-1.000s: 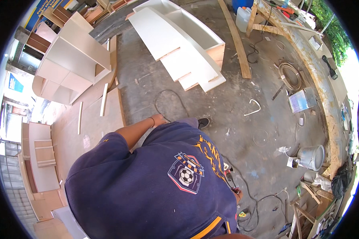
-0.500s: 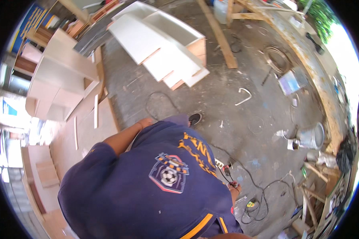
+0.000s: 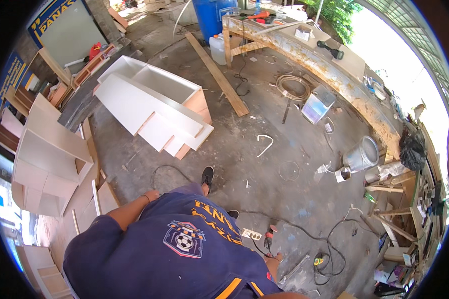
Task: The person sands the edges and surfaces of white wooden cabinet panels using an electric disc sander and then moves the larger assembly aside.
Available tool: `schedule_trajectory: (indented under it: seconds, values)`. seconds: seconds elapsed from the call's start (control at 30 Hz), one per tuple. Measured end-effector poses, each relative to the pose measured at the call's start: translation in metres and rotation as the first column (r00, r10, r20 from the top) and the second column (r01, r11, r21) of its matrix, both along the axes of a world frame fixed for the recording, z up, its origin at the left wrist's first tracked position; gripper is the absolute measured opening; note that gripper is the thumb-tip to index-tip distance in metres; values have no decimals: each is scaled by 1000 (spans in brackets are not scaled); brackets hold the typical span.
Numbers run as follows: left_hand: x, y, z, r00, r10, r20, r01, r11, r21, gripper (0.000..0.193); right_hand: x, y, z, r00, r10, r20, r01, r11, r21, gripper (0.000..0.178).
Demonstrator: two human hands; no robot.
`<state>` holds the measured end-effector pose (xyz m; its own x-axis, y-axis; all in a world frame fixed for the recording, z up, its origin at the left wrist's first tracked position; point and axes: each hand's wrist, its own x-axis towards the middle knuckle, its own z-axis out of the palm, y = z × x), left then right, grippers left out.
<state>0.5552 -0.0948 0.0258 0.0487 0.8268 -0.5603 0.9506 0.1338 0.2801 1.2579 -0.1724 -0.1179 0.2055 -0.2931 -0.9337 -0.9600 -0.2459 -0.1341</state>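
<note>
My left hand (image 3: 151, 195) rests on my bent leg, back of the hand up, fingers lying over the knee and holding nothing I can see. Low on my right side, my right hand (image 3: 273, 259) reaches down near the floor with its fingers drawn together. Just beyond those fingers is a red and dark power tool (image 3: 269, 237) with a round red head. Whether the fingers grip its end or its cord is too small to tell. A white power strip (image 3: 252, 234) lies left of the tool, and a black cable (image 3: 304, 228) runs away to the right.
A white cabinet (image 3: 149, 107) lies ahead, with a wooden plank (image 3: 217, 74) beyond it. Another pale cabinet (image 3: 50, 159) stands at left. To the right are a bucket (image 3: 361, 154), a coil of hose (image 3: 293, 87), a square tin (image 3: 318, 104) and piled scrap wood (image 3: 396, 229).
My view has swung up and to the right, so the floor and cabinets appear lower and further left. My left hand stays on my leg; my right hand stays low by the power tool.
</note>
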Motion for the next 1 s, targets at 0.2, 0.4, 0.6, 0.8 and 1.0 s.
schedule_trajectory:
  seconds: [0.2, 0.4, 0.6, 0.8, 1.0]
  values:
    - [11, 22, -2, 990, -103, -99, 100, 994, -38, 38, -1, 12, 3, 989, 145, 10, -145, 987, 67, 36]
    - [0, -2, 15, 998, -30, -46, 24, 993, -118, 35, -34, 48, -4, 896, 442, -46, -430, 888, 161, 31]
    - [-24, -64, -9, 865, 491, 101, -479, 869, -122, 38, -95, 95, -21, 659, 751, -54, -711, 644, 282, 26]
    - [-53, -118, -56, 694, 690, 206, -685, 721, -106, 40, -231, 196, 35, 311, 939, 145, -926, 265, 269, 21]
    - [-120, -181, -77, 865, 445, 233, -460, 888, 12, 35, -419, 275, 117, -26, 933, 359, -989, -77, 129, 23]
